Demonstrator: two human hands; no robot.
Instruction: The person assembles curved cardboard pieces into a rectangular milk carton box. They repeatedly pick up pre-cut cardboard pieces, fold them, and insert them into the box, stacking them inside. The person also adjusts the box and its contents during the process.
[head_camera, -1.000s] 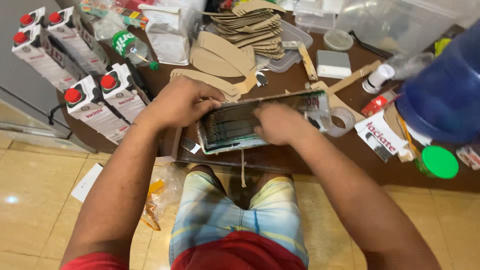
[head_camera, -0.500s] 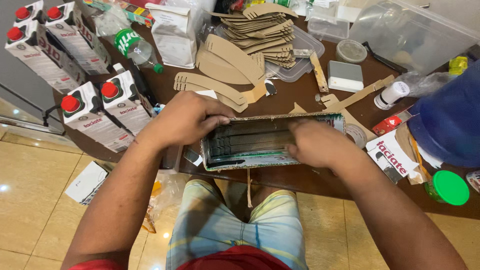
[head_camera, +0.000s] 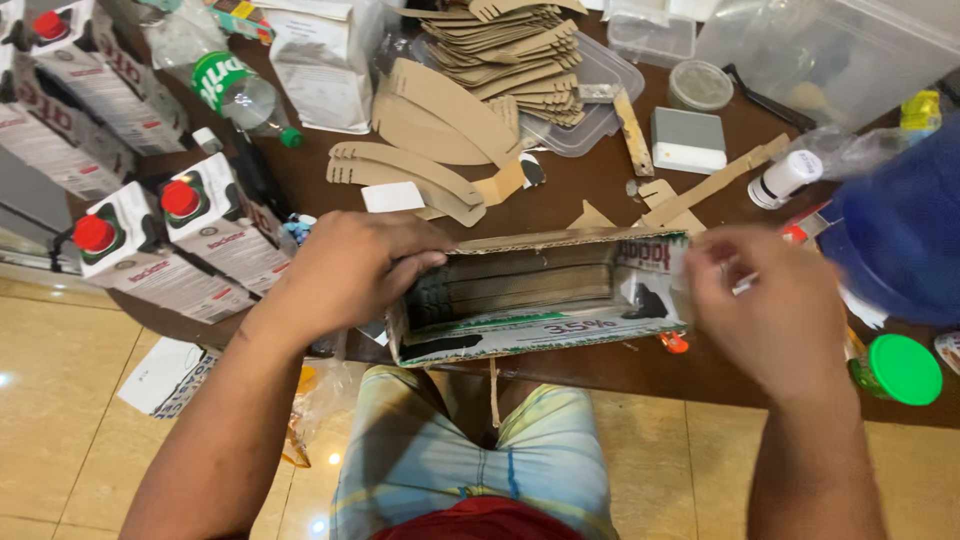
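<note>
Left hand (head_camera: 345, 270) clamped on the open carton (head_camera: 535, 295) end, steadying it at the near tabletop (head_camera: 590, 190) edge | right hand (head_camera: 770, 310) curled at the other end, pinching something small I can't identify | flat strips stacked inside.

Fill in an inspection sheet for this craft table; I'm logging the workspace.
Surface: brown table, crowded.
Job's things: open carton tray holding stacked dark strips, at the near edge.
Clutter: cardboard cutouts, red-capped cartons, plastic bottle, green lid, blue jug.
Grippers: left hand grips the tray's left end; right hand at its right end, pinching something small.
Cables: nothing seen.
Surroundings: tiled floor.
</note>
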